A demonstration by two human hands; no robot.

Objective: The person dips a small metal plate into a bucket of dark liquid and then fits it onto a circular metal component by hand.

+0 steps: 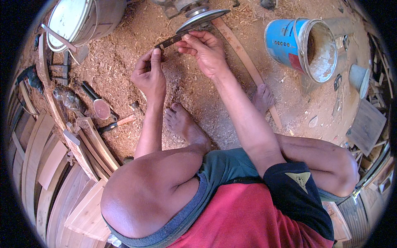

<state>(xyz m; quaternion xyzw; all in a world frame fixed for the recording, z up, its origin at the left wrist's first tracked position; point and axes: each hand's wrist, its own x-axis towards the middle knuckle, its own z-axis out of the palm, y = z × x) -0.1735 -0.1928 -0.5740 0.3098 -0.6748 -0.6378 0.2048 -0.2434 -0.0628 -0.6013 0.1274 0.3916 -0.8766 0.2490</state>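
A short, dark, flat metal blade is held up between my two hands, above the sawdust-covered ground. My left hand pinches its left end between thumb and fingers. Closer to the other end, my right hand grips it with thumb and fingertips. That right end lies right at the edge of a round grinding disc mounted on a machine. Whether blade and disc touch, I cannot tell. Whether the disc is spinning is also unclear.
Under my right foot runs a long wooden strip. A blue bucket lies tipped at right, a pale drum at upper left. A hammer and a black tool with a round pinkish face lie near stacked curved boards.
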